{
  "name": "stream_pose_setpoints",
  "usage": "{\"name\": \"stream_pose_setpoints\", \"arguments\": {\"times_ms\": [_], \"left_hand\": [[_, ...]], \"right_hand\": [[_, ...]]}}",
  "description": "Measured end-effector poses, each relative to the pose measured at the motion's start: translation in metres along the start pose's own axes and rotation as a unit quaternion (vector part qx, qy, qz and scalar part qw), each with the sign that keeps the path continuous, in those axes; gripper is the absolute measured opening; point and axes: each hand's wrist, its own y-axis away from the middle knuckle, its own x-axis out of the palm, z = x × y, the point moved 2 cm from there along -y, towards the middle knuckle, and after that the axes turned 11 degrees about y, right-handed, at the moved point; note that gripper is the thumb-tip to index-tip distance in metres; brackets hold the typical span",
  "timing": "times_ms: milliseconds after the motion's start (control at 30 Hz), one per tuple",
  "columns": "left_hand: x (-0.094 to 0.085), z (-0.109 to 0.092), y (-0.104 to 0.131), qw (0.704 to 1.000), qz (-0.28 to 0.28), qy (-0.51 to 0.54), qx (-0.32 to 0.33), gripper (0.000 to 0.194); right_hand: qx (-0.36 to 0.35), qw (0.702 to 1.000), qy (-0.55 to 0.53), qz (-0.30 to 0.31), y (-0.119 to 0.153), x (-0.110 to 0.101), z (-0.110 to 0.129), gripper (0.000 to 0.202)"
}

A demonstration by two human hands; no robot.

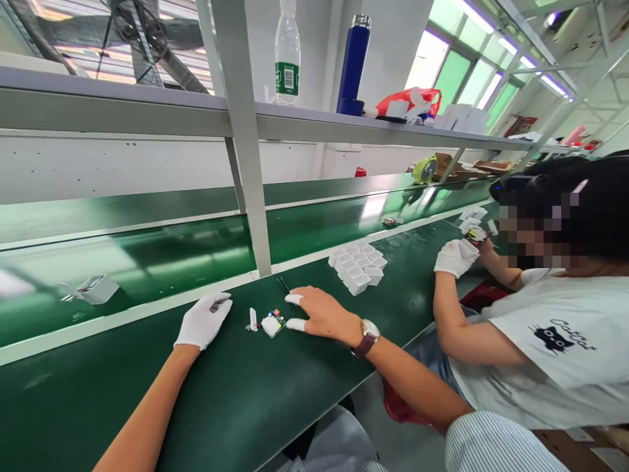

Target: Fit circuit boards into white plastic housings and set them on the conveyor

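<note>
Holding right hand (327,315) wide open and empty at 3 o'clock from circuit board (272,324); resting left hand (202,321) half-curled on green bench (236,400) at 9 o'clock, cannot tell if gripping anything. White boxes (358,265) seen at 2 o'clock.

Head-cam view from near side of green workbench (221,406), just above it, facing fwd & down across its top, w/ bkgd beyond workbench farther off.

White glove — maroon-strapped watch (368,337)
</note>
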Motion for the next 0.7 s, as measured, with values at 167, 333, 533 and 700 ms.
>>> {"name": "stream_pose_setpoints", "arguments": {"times_ms": [167, 333, 533, 700], "left_hand": [[-0.002, -0.001, 0.0, 0.998, -0.057, 0.026, -0.018, 0.033], [-0.004, -0.019, 0.005, 0.99, -0.123, 0.057, 0.024, 0.034], [0.001, -0.05, 0.03, 0.989, -0.095, 0.065, 0.092, 0.025], [0.013, -0.074, 0.06, 0.989, 0.016, 0.05, 0.136, 0.033]], "right_hand": [[0.191, 0.973, 0.124, 0.039, 0.048, -0.025, -0.066, 0.029], [0.256, 0.95, 0.165, 0.072, 0.075, -0.016, -0.099, 0.023], [0.231, 0.958, 0.158, 0.065, 0.079, -0.006, -0.096, 0.033], [0.012, 0.993, 0.048, -0.108, 0.056, -0.017, -0.042, 0.042]]}}
